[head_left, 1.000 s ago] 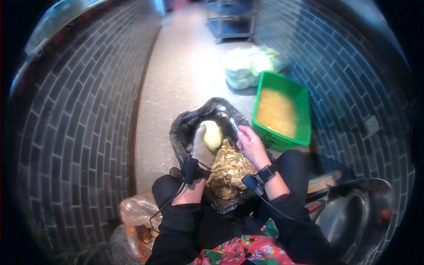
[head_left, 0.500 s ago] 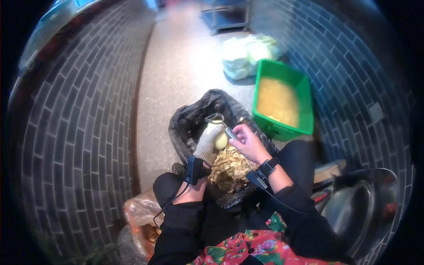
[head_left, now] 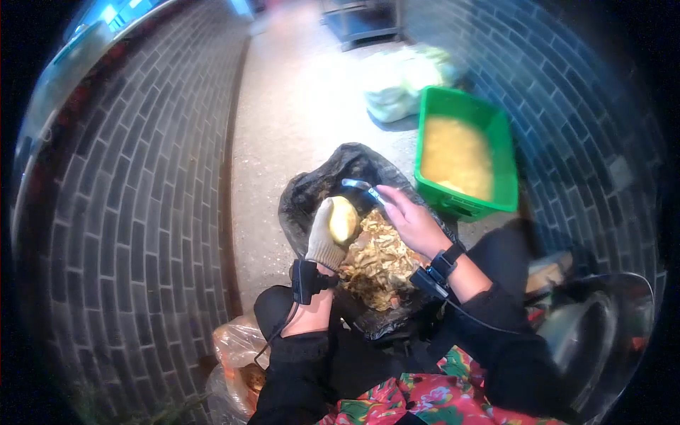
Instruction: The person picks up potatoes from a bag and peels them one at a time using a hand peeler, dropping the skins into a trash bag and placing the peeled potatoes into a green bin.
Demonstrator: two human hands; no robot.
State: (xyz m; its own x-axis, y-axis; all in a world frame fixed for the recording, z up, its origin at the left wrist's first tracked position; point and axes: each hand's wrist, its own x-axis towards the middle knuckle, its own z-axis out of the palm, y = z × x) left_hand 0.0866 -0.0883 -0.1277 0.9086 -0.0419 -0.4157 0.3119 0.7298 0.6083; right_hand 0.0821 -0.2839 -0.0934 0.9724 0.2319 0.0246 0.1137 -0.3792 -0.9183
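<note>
My left hand (head_left: 322,237), in a pale knitted glove, is closed around a smooth yellow potato (head_left: 343,219). Between the bare fingers of my right hand (head_left: 419,228) is a peeler (head_left: 356,184), its head pointing left, above and to the right of the potato and apart from it. Both hands are over an open black plastic bag (head_left: 301,202) between my knees. A heap of pale and brown peelings (head_left: 379,258) lies in the near part of the bag.
A green crate (head_left: 503,152) with blurred pale-yellow contents stands ahead right. Behind it sits a whitish-green plastic-wrapped bundle (head_left: 404,85), then a metal rack (head_left: 363,32). At near right is a shiny metal basin (head_left: 602,347); a clear plastic bag (head_left: 234,350) lies at near left. Brick walls flank both sides.
The peeler has come off the potato, and my right hand has moved away to the right. The gloved hand with the potato has shifted slightly left, showing more of the potato. The view has shifted slightly.
</note>
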